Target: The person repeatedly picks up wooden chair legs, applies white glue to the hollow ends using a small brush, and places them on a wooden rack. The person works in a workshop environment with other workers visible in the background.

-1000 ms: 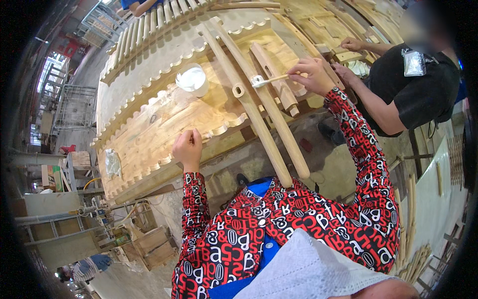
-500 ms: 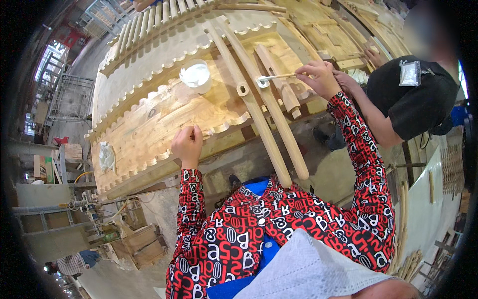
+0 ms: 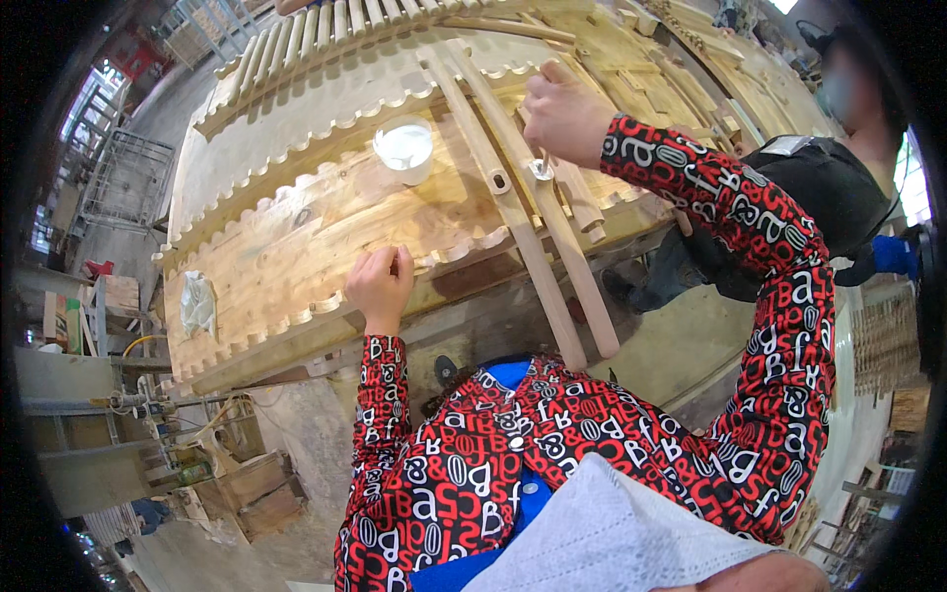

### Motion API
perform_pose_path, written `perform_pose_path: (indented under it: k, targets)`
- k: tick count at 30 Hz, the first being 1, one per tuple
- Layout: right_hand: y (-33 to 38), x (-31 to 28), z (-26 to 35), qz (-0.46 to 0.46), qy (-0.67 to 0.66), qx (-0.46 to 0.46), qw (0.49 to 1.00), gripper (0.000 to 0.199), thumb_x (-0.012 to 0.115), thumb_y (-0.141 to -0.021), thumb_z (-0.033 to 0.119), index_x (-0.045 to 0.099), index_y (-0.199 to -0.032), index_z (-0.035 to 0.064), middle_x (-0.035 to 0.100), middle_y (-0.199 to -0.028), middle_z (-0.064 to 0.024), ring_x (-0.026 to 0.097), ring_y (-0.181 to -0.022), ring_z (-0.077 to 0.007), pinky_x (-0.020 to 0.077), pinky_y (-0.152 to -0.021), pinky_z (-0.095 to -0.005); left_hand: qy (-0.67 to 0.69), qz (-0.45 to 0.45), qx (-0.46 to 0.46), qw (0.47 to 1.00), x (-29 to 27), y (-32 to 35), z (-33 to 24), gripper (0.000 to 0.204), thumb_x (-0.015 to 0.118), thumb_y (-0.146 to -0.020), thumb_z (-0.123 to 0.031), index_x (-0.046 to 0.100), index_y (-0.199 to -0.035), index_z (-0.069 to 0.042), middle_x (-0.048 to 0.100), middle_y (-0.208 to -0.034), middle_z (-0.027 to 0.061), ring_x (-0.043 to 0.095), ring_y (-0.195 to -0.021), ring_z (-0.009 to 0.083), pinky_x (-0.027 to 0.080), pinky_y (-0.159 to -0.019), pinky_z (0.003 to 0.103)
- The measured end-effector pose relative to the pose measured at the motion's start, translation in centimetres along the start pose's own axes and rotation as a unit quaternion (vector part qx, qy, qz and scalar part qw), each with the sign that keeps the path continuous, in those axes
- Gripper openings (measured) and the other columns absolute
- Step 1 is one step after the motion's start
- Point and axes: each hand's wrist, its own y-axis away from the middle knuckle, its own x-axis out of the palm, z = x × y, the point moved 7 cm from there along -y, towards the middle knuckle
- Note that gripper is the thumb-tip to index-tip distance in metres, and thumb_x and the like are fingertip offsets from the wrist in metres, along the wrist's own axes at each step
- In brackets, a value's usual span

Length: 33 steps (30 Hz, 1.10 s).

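Two long wooden bars (image 3: 526, 234) lie side by side across the scalloped wooden frame, their rounded ends jutting over its near edge. The left bar has an oval hole (image 3: 499, 183); white paste rims the hole (image 3: 540, 171) in the right bar (image 3: 582, 271). My right hand (image 3: 570, 113) is closed on a thin brush, mostly hidden, its lower end at that white-rimmed hole. My left hand (image 3: 382, 286) is curled closed by the frame's near edge, with nothing visible in it. A white tub (image 3: 404, 150) of white paste stands on the board between the scalloped strips.
A shorter wooden piece (image 3: 577, 197) lies right of the bars. At the far side is a row of round slats (image 3: 316, 30). A crumpled plastic bag (image 3: 198, 304) lies at the board's left end. A co-worker in black (image 3: 819, 187) stands close on the right.
My right hand has moved up and left over the bars, tipping the brush from nearly flat to upright at the hole. My left hand has stayed about where it was.
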Motion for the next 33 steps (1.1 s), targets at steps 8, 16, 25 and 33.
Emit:
perform_pose_path:
  k: [8,16,25,33]
  targets:
    - [-0.7,1.0,-1.1,0.052,0.017,0.030,0.998,0.008,0.065,-0.076,0.019,0.072,-0.075,0.0208,0.067,-0.079,0.0008,0.060,-0.094,-0.0175,0.0360,-0.093,-0.0381,0.001,0.014,0.010,1.000,-0.1,0.0,0.0,0.020,0.068,-0.082,-0.021,0.062,-0.064,-0.012,0.059,-0.059,0.0019,0.056,-0.056,0.0209,0.043,-0.052,0.035]
    - [2.7,-1.4,-1.9,-0.009,-0.037,0.085,0.996,0.008,0.064,-0.079,0.021,0.071,-0.074,0.0202,0.064,-0.079,-0.0009,0.059,-0.088,-0.0190,0.0370,-0.091,-0.0395,0.026,0.008,0.021,0.999,-0.6,-0.1,0.2,0.019,0.068,-0.080,-0.020,0.060,-0.064,-0.012,0.059,-0.058,0.0021,0.056,-0.056,0.0215,0.044,-0.052,0.035]
    - [-1.2,0.6,-2.8,-0.076,-0.337,0.254,0.903,0.022,0.064,-0.087,0.034,0.073,-0.091,0.0143,0.069,-0.086,-0.0085,0.065,-0.079,-0.0308,0.0493,-0.070,-0.0434,0.059,0.016,0.020,0.998,-1.6,0.5,1.7,0.018,0.068,-0.081,-0.019,0.063,-0.066,-0.011,0.059,-0.059,0.0035,0.057,-0.059,0.0222,0.045,-0.054,0.037]
    - [-12.4,-0.1,0.4,-0.036,-0.080,0.198,0.976,0.015,0.064,-0.085,0.030,0.070,-0.084,0.0169,0.068,-0.086,-0.0055,0.065,-0.090,-0.0250,0.0444,-0.079,-0.0458,0.072,-0.011,0.055,0.996,-2.1,0.2,1.1,0.019,0.068,-0.079,-0.020,0.060,-0.064,-0.011,0.059,-0.060,0.0040,0.057,-0.059,0.0230,0.046,-0.054,0.036]
